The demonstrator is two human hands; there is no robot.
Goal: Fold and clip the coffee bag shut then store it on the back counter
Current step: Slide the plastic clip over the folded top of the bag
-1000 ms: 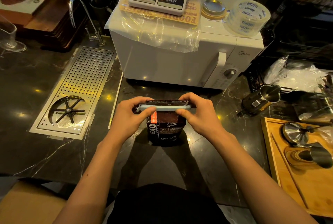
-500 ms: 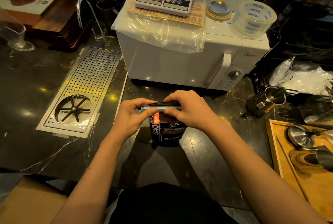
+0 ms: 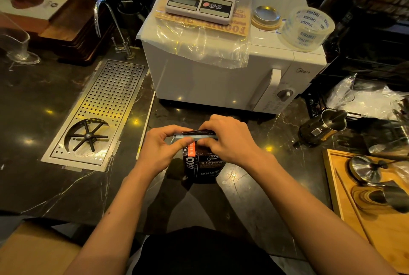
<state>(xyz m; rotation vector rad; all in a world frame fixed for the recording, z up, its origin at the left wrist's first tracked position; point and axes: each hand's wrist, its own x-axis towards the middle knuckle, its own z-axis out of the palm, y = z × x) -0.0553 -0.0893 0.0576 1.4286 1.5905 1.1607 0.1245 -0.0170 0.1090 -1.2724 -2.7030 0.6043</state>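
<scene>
Black coffee bag (image 3: pixel 202 164) is standing upright on the dark marble worktop (image 3: pixel 44 119), toward its near edge, centre. Left hand (image 3: pixel 161 150) and right hand (image 3: pixel 230 141) are both pinching the pale blue clip (image 3: pixel 194 137) along the bag's folded top, fingers pressed together. Beyond, a white microwave (image 3: pixel 221 79) is sitting at the back, carrying a kitchen scale (image 3: pixel 203 0).

A black coffee bag (image 3: pixel 202 164) stands upright on the dark marble counter (image 3: pixel 44 102), just in front of a white microwave (image 3: pixel 221 79). Both hands pinch a pale clip (image 3: pixel 194 137) along the bag's folded top: left hand (image 3: pixel 162 149) at its left end, right hand (image 3: pixel 228 139) over its right. A perforated drain tray (image 3: pixel 110 102) lies to the left.
</scene>
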